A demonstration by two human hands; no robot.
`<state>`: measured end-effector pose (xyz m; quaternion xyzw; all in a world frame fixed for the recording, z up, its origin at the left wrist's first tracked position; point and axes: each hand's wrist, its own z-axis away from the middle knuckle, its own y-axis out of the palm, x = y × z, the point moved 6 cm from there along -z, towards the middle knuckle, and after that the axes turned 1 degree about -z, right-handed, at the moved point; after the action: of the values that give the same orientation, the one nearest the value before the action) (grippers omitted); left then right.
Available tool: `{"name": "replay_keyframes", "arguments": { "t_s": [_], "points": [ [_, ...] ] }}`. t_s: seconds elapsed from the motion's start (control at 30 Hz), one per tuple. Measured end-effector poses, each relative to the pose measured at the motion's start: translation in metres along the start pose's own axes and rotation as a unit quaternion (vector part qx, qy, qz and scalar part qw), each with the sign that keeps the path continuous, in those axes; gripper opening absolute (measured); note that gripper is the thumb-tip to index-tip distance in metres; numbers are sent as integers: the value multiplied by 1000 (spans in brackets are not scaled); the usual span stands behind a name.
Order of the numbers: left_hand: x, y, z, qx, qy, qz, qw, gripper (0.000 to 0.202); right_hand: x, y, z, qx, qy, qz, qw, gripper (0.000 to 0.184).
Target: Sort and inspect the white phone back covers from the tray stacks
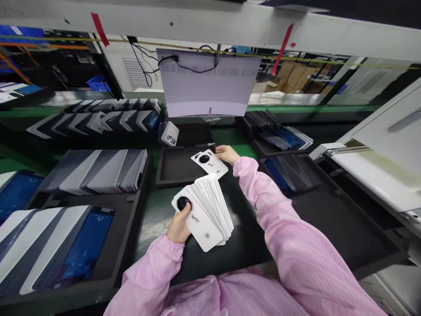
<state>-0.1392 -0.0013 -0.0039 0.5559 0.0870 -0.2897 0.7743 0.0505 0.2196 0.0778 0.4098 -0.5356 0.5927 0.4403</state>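
My left hand (178, 227) is closed round a fanned stack of white phone back covers (205, 221), its thumb pressed near the round black camera ring of the top one. Further forward, my right hand (227, 154) pinches a single white phone back cover (215, 166) by its upper right edge. That cover is tilted over the right side of a shallow black tray (166, 181). Behind this tray, a small upright bunch of similar white covers (171, 133) stands in the left end of another black tray (194, 134).
Left, black trays (126, 228) hold rows of leaning phone panels (98, 171), some with blue film. More panels (289, 138) lie in trays at the right. A monitor's back (210, 83) hangs ahead beneath a white beam (197, 22). A white machine (378, 166) stands far right.
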Motion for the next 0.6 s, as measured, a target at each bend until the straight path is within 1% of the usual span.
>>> {"name": "replay_keyframes", "arguments": {
  "t_s": [0.07, 0.1, 0.13, 0.17, 0.2, 0.23, 0.27, 0.3, 0.33, 0.37, 0.4, 0.47, 0.53, 0.6],
  "points": [
    [-4, 2, 2, -2, 27, -21, 999, 42, 5, -13, 25, -48, -47, 6, 998, 31],
    [-6, 5, 3, 4, 47, -37, 998, 44, 4, -17, 43, -58, -69, 3, 996, 32],
    [-10, 7, 4, 14, 73, -56, 996, 47, 3, -17, 65, -55, -97, -10, 994, 30],
    [-14, 10, 6, 27, 104, -78, 991, 50, 2, -12, 88, -26, -139, -66, 988, 33],
    [-18, 12, 7, 40, 139, -103, 984, 52, -2, -2, 111, 29, -163, -120, 979, 40],
    [-22, 13, 9, 51, 175, -131, 975, 54, -8, 12, 134, 101, -168, -155, 968, 52],
    [-25, 14, 11, 55, 209, -160, 963, 56, -16, 28, 156, 175, -159, -170, 957, 68],
    [-28, 13, 13, 53, 235, -191, 951, 57, -25, 42, 174, 229, -151, -172, 946, 84],
    [-28, 11, 14, 44, 253, -222, 940, 57, -33, 51, 187, 234, -148, -169, 946, 92],
    [-28, 9, 16, 33, 267, -249, 930, 57, -40, 56, 194, 211, -149, -156, 953, 95],
    [-27, 9, 18, 25, 275, -268, 923, 59, -47, 59, 198, 185, -153, -138, 961, 93],
    [-23, 10, 22, 19, 281, -274, 920, 72, -56, 62, 199, 141, -173, -99, 970, 79],
    [-17, 16, 25, 26, 273, -245, 930, 96, -64, 65, 197, 150, -198, -64, 967, 68],
    [-9, 22, 25, 25, 249, -220, 943, 117, -73, 71, 197, 176, -214, -39, 960, 64]
  ]
}}
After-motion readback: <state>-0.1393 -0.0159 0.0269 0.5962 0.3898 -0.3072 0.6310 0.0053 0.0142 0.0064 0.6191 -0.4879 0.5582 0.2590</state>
